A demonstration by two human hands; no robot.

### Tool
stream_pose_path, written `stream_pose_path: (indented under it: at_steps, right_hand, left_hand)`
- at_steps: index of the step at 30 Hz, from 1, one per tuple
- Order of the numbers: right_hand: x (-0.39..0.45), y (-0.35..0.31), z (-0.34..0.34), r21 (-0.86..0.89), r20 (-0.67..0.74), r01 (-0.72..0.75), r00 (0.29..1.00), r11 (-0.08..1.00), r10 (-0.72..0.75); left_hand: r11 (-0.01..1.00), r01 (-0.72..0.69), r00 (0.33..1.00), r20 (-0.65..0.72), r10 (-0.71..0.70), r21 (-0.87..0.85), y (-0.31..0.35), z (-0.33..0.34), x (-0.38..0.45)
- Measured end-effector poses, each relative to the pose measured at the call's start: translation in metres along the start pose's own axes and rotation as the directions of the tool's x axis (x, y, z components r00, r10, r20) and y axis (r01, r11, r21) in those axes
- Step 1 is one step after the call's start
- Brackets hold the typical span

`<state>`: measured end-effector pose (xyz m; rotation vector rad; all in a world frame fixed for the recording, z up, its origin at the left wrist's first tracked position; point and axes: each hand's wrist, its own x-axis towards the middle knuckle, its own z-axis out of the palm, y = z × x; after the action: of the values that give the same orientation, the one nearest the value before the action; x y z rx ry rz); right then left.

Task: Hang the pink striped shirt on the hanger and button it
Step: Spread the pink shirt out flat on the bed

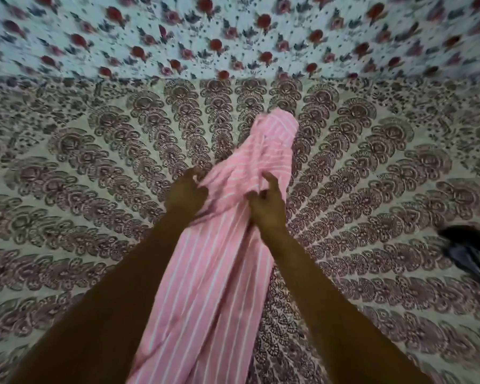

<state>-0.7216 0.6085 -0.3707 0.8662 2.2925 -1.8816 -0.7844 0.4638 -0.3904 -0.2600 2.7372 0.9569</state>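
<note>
Shirt: the pink striped shirt (219, 259) lies bunched in a long, narrow heap down the middle of the view, running from the near edge away from the person to a rumpled far end; its white stripes run lengthwise.
Surface: it lies on a patterned bedspread (81, 176) with dark fan-shaped motifs on a pale ground, which spreads out on every side of the shirt.
Left hand: the left hand (186, 189) is on the shirt's left edge, about halfway along the heap, fingers curled down into the cloth and pinching a fold of it.
Right hand: the right hand (266, 200) sits on the shirt's right side, level with the left; the thumb and lower fingers are closed on a gather of fabric while the forefinger sticks up loosely.
Arms: both bare forearms reach in from the near corners, one on each side of the shirt.
Background: a pale floral cloth (233, 31) with red roses fills the far top of the view.
Right edge: a dark object (471, 250) lies on the bedspread, well apart from the shirt; it is too blurred to identify, possibly fabric.
</note>
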Motion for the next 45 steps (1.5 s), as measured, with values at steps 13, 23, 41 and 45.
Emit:
stream_pose_path:
  at_steps: [13,23,41,45]
  right_hand:
    - [-0.007,0.032,-0.17,-0.173,-0.743,-0.288,0.666,0.942,0.067]
    - [0.059,0.009,-0.062,-0.471,-0.195,0.03,0.971,0.882,-0.137]
    - [0.095,0.026,-0.108,0.136,-0.347,-0.108,0.926,0.985,0.15]
    - [0.083,0.031,-0.085,-0.256,-0.149,-0.1,0.987,0.961,0.063]
  left_hand:
    - [0.897,-0.137,0.986,0.148,0.081,0.42,0.024,-0.016,-0.024]
    - [0.913,-0.403,0.913,-0.032,0.406,0.067,0.121,0.06,0.014]
    - [0.984,-0.117,0.993,0.024,0.115,0.133,0.128,0.109,0.039]
    - [0.909,-0.081,0.995,-0.093,0.047,-0.409,0.125,0.095,0.033]
